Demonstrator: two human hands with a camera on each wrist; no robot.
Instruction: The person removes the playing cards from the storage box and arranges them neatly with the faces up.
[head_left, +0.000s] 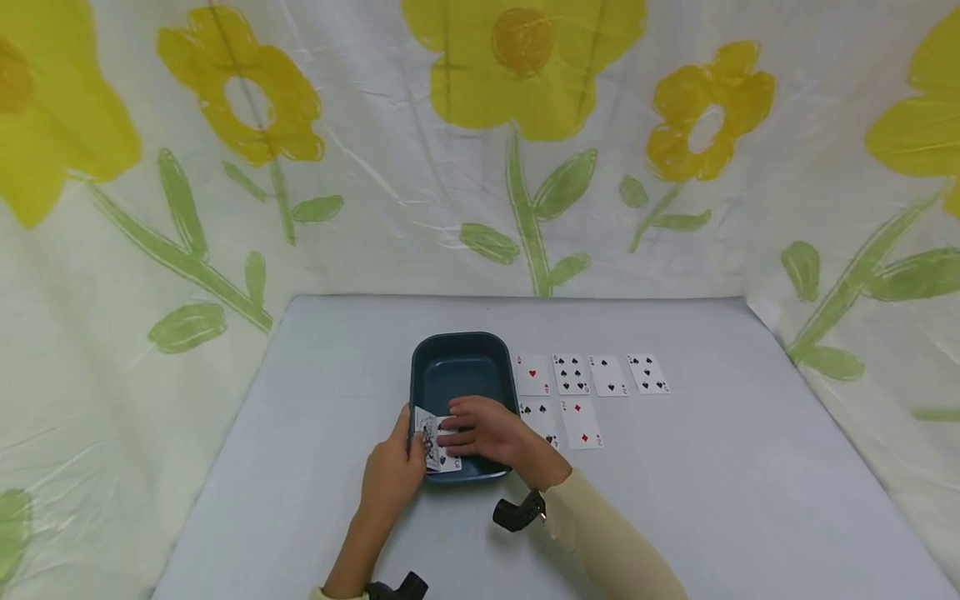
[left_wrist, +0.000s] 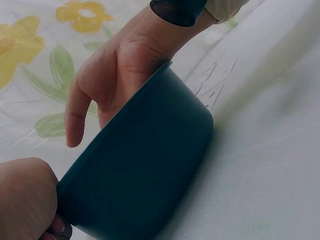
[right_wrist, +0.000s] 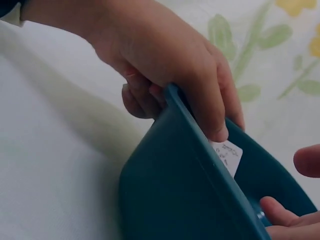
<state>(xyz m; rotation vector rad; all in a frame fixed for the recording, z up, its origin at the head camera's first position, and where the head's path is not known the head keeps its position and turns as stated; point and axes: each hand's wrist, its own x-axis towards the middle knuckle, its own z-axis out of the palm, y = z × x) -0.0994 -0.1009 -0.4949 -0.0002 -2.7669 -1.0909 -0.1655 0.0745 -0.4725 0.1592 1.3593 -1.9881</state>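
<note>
A dark teal plastic tray [head_left: 460, 340] with raised walls sits on the table. My left hand [head_left: 393, 471] grips its left rim, the thumb inside by a joker card [head_left: 426, 435]. Beside the joker, partly covered, is a playing card with black pips [head_left: 450, 465]. Over the tray's front half is my right hand [head_left: 487, 429], its fingers extended loosely toward those cards. In the right wrist view, the left thumb touches a white card [right_wrist: 227, 155] inside the tray; the right fingers [right_wrist: 280, 212] appear apart from it.
To the right of the tray, several face-up playing cards lie in two rows, among them an ace of hearts [head_left: 534, 377] and a two of diamonds [head_left: 582, 425]. A pale cloth covers the table [head_left: 750, 483]. Behind it hangs a flower-printed curtain [head_left: 390, 225].
</note>
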